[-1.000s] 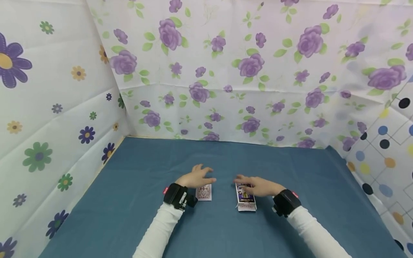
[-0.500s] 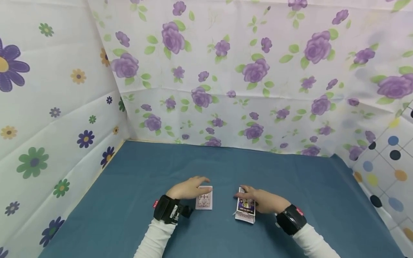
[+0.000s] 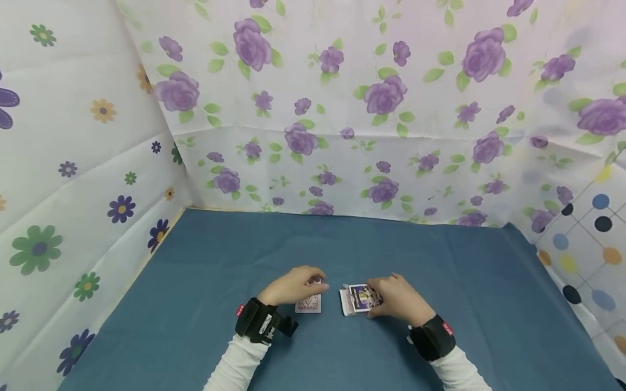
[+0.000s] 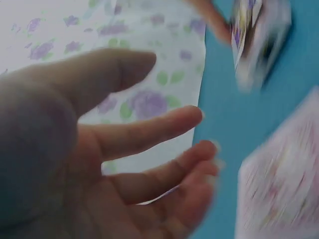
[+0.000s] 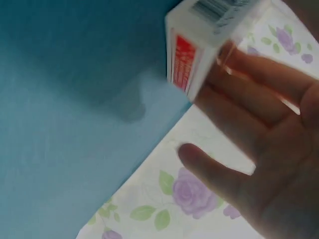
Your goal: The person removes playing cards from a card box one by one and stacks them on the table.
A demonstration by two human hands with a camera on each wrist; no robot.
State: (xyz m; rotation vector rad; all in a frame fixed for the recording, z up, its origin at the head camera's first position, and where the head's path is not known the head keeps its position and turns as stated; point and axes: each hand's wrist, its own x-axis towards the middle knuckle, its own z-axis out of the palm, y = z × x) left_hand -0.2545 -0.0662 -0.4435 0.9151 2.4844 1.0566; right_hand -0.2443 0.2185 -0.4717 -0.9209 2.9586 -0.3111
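My right hand point(image 3: 402, 300) grips a playing card box point(image 3: 364, 298) with a purple picture on its front, thumb and fingers on opposite sides. The box's open flap end points left. In the right wrist view the box point(image 5: 205, 42) shows a barcode and a red label on its white sides. Over a stack of cards point(image 3: 308, 306) with a reddish patterned back, my left hand point(image 3: 292, 286) hovers with loosely bent fingers. The left wrist view has those fingers apart and holding nothing, the stack point(image 4: 281, 184) lying below them and blurred. Part of the stack is hidden by the left hand in the head view.
A blue cloth point(image 3: 235, 244) covers the table. Behind it hangs a white sheet point(image 3: 205, 152) with purple roses. Other patterned sheets stand at the left point(image 3: 93, 206) and right point(image 3: 587, 255) sides.
My right hand has taken hold of the card box and turned it, so its flap end swung from facing me to facing left. My left hand stays near the stack.
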